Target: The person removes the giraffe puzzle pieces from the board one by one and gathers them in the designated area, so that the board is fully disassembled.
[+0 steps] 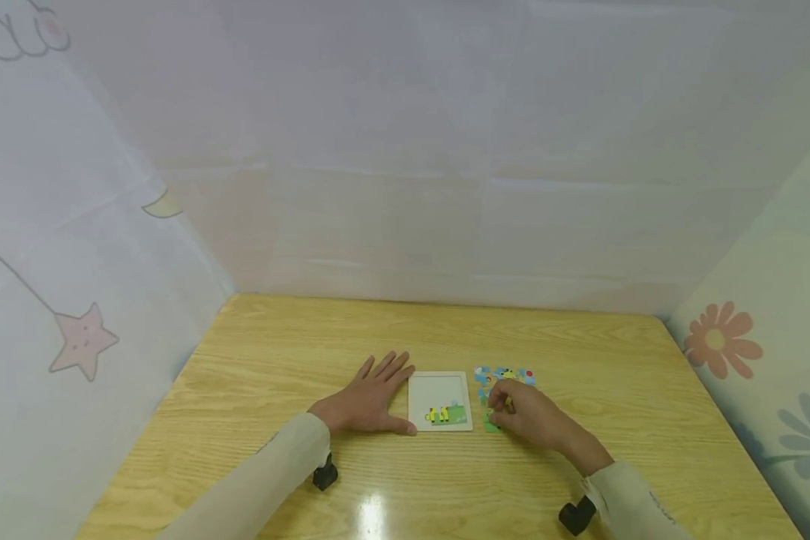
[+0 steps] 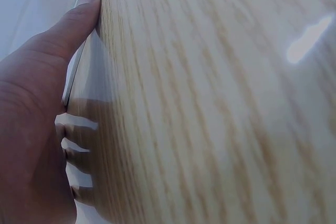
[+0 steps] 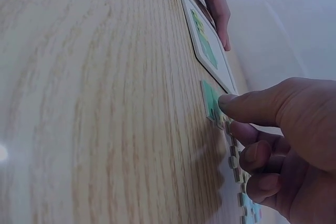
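A square white puzzle board [image 1: 439, 382] lies flat, with green and yellow pieces [image 1: 448, 414] fitted along its near side. My left hand [image 1: 367, 397] rests spread beside it, thumb and forefinger at its left edge; in the left wrist view the thumb [image 2: 73, 27] touches the rim. Right of the board, my right hand [image 1: 529, 416] is over loose pieces, thumb and forefinger pinching a green piece [image 1: 490, 426] low at the table. The right wrist view has the thumb on this green piece [image 3: 209, 98], the other fingers curled; the hand partly hides the pieces.
Several loose blue, yellow and red pieces [image 1: 528, 373] lie behind and under my right hand. The wooden table [image 1: 297, 322] meets pale cloth walls [image 1: 378, 150] at its back and sides. A bright light reflection shows near the table's front.
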A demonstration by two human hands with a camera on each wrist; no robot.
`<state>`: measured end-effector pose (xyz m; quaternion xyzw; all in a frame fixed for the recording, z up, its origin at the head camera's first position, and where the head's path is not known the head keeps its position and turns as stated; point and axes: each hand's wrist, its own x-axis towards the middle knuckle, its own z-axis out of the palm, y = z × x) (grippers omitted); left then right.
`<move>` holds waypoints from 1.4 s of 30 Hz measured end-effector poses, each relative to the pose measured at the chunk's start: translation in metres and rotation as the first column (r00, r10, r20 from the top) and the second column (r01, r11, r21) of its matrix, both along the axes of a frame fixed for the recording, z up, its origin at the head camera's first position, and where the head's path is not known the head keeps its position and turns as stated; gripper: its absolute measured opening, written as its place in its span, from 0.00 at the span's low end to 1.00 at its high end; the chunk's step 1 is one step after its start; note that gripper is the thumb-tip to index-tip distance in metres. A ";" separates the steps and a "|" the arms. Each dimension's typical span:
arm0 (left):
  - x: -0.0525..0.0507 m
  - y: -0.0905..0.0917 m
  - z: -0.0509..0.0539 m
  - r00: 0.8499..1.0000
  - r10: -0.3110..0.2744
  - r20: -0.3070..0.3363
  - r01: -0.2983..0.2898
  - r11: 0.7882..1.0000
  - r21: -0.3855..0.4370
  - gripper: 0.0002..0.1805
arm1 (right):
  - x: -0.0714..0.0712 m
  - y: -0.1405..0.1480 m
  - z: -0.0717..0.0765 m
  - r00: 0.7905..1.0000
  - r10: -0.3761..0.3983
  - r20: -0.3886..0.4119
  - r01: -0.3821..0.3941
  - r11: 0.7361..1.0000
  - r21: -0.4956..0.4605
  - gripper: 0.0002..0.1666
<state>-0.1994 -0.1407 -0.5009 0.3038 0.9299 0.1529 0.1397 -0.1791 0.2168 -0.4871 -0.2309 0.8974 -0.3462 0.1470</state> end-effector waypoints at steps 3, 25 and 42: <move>0.000 0.000 0.000 1.000 -0.002 -0.001 0.002 1.000 0.004 0.63 | 0.000 0.002 0.000 1.000 0.001 -0.010 -0.001 1.000 0.000 0.08; -0.001 0.001 -0.003 1.000 0.007 -0.004 -0.007 1.000 -0.018 0.64 | -0.009 -0.051 0.000 0.994 0.103 -0.029 -0.103 0.995 0.019 0.10; -0.001 0.000 -0.003 1.000 0.005 -0.011 -0.005 1.000 -0.021 0.63 | -0.010 -0.078 0.002 0.988 0.149 -0.036 -0.144 0.983 0.118 0.13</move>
